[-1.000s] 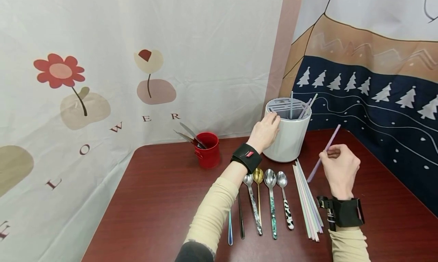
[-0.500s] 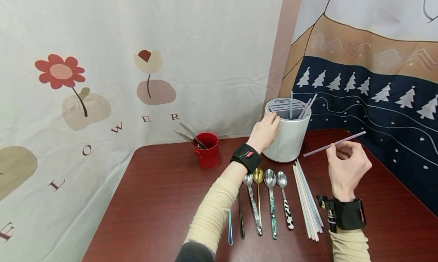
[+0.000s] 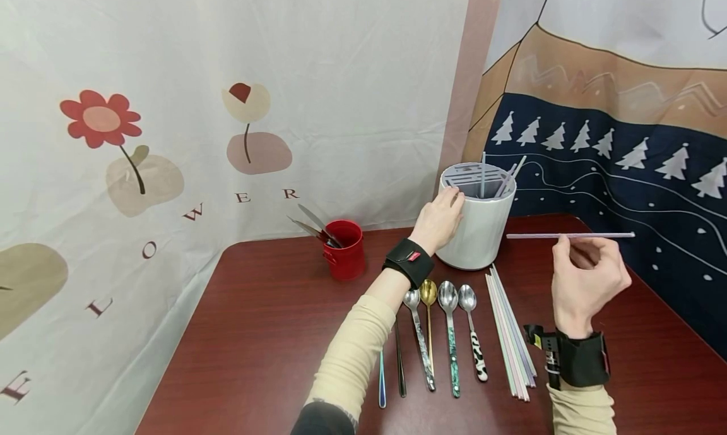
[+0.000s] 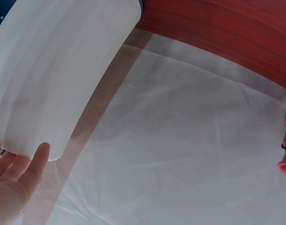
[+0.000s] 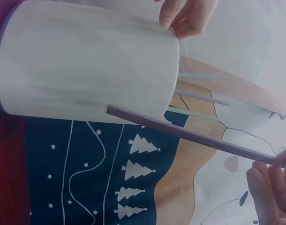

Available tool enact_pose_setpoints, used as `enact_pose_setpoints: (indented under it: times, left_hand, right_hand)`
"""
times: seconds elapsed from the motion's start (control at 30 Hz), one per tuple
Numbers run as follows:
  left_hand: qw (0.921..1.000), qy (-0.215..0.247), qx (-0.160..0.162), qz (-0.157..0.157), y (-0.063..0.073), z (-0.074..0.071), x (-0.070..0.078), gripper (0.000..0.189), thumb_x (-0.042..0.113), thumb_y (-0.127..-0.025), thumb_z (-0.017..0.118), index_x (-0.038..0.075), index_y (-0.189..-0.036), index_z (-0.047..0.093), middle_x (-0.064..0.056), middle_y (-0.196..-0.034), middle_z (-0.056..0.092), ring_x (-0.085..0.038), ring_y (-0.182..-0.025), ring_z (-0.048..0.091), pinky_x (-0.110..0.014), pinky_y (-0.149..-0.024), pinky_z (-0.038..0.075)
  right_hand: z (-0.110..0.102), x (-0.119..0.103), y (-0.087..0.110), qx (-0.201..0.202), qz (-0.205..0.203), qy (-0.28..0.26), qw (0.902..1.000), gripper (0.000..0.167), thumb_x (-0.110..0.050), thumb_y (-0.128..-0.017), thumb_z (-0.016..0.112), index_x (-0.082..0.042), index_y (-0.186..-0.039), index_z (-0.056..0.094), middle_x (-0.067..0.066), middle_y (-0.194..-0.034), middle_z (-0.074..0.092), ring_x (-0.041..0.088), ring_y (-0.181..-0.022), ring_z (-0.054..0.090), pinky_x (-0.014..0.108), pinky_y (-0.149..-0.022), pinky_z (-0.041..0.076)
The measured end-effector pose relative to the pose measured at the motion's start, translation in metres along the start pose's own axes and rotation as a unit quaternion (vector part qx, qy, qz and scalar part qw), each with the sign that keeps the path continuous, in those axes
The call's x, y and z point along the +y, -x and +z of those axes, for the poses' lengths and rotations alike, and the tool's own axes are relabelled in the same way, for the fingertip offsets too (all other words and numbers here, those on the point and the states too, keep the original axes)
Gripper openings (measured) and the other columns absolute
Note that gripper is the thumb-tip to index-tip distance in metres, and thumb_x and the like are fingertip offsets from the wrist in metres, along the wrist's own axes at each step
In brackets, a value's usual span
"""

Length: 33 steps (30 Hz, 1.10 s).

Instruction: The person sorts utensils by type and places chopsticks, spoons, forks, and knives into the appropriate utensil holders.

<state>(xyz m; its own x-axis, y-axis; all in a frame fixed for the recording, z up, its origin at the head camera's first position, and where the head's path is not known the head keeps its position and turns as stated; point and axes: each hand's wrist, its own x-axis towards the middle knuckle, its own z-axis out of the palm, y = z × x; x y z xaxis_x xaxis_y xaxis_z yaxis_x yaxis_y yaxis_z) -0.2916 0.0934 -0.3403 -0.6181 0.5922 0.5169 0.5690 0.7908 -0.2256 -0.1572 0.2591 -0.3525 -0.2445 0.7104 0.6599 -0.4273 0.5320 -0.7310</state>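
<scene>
My right hand (image 3: 591,280) pinches a purple drinking straw (image 3: 531,236) near its middle. The straw lies level in the head view; in the right wrist view, its far end (image 5: 133,116) crosses in front of the white container's wall (image 5: 82,61). At the rim of the white cylindrical container (image 3: 474,239), my left hand (image 3: 440,219) holds on, thumb outside and fingers over the edge. A divided grey lid (image 3: 468,170) covers the container's top, and several straws (image 3: 505,181) stand in its opening. On the table, a bundle of pale straws (image 3: 511,334) lies below the container.
Several long-handled spoons (image 3: 449,296) lie in a row left of the bundle, partly hidden by my left forearm. A red cup (image 3: 346,258) with knives (image 3: 318,223) stands farther left. Fabric backdrops (image 3: 341,107) rise behind the brown table (image 3: 255,334).
The straw in my right hand has turned from steeply slanted to level, and that hand has shifted slightly right. My left hand stays at the container's rim.
</scene>
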Motion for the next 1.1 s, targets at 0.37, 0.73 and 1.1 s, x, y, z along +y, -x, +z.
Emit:
enact_pose_setpoints:
  times: [0.37,0.73,1.1]
  left_hand:
    - [0.9998,-0.003,0.017,0.001,0.001,0.001,-0.001,0.04,0.033,-0.096,0.053,0.013,-0.13,0.054,-0.003,-0.135,0.054,-0.016,-0.131,0.048,-0.025,-0.087,0.054]
    - [0.9998,0.0,0.02,0.0,0.002,0.0,-0.001,0.04,0.033,-0.095,0.054,0.013,-0.13,0.054,-0.003,-0.135,0.054,-0.015,-0.13,0.048,-0.026,-0.085,0.055]
    - [0.9999,0.004,0.014,-0.001,0.001,0.001,-0.002,0.039,0.033,-0.096,0.052,0.013,-0.13,0.053,-0.002,-0.136,0.054,-0.015,-0.131,0.048,-0.025,-0.084,0.055]
  right_hand:
    - [0.001,-0.002,-0.001,0.041,-0.009,-0.054,0.9977,0.014,-0.011,-0.078,0.073,-0.001,-0.087,0.071,-0.017,-0.082,0.066,-0.003,-0.075,0.068,0.011,-0.073,0.053]
    - [0.005,-0.016,0.003,0.076,-0.015,-0.128,0.9888,0.009,0.003,-0.076,0.07,0.008,-0.083,0.07,-0.009,-0.079,0.066,0.004,-0.076,0.07,0.016,-0.074,0.055]
    - [0.006,-0.026,0.002,0.1,-0.021,-0.194,0.9757,0.015,0.005,-0.072,0.074,0.013,-0.083,0.067,-0.001,-0.076,0.068,0.011,-0.074,0.072,0.017,-0.073,0.056]
